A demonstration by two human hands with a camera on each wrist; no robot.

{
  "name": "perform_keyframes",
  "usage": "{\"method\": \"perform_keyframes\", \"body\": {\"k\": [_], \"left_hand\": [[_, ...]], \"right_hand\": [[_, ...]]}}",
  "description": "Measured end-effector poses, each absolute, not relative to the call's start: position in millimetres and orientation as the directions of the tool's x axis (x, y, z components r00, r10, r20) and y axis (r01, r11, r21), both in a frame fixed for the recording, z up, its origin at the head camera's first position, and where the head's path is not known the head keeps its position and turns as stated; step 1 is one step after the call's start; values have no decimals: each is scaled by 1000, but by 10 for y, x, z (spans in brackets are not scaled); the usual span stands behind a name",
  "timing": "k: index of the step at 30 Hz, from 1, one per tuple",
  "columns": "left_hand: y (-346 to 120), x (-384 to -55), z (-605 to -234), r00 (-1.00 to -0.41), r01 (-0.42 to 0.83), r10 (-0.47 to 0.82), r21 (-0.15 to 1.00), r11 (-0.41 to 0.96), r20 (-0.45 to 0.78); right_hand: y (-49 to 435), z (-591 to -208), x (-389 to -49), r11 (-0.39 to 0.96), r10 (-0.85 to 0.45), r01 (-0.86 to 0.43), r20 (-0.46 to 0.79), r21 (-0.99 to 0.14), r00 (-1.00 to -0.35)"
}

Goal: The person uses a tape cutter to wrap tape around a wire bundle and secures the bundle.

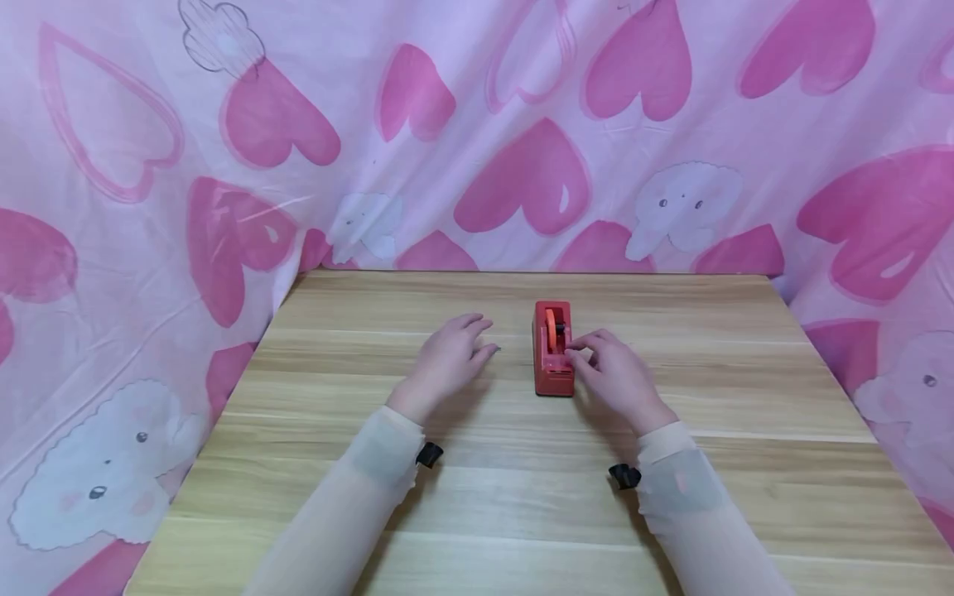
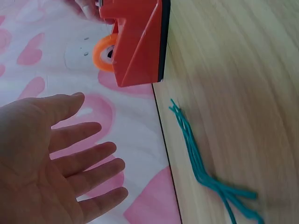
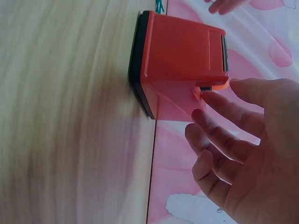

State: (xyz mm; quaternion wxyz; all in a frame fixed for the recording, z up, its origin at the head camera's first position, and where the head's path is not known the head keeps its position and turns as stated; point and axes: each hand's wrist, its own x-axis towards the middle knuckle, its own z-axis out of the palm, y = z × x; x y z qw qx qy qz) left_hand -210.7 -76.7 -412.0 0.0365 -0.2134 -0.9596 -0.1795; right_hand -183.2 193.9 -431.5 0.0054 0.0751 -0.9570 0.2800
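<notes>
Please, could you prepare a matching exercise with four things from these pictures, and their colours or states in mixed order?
Column one:
1. tape dispenser
2. ring in the dispenser
3. thin cords
4. left hand

Column two:
A. teal
B. holding nothing
C. red
D. orange

Pairs: 1-C, 2-D, 3-A, 4-B

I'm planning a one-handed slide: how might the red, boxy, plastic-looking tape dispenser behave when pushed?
The red tape dispenser should stay stiff, since its flat walls look like hard plastic. It probably won't roll: its flat black base rests on the wood-grain table. The orange ring might turn, being round and seated in the open top.
</notes>
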Motion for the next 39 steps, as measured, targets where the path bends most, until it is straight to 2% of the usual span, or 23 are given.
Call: {"method": "perform_keyframes", "body": {"k": [6, 19, 32, 39], "left_hand": [[-666, -2085, -4148, -908, 415, 404, 388, 823, 116], [-489, -2025, -4205, -884, 449, 459, 440, 778, 92], [-460, -1924, -4282, -892, 412, 450, 506, 758, 51], [-316, -1924, -4321, -889, 390, 458, 545, 742, 13]], "right_hand": [[1895, -4336, -1829, 826, -140, -149, 57, -543, -988], [1837, -4352, -1761, 840, -143, -147, 48, -522, -989], [1682, -4409, -1775, 791, -136, -131, 37, -597, -990], [1749, -4415, -1747, 758, -105, -75, -8, -648, -994]]}}
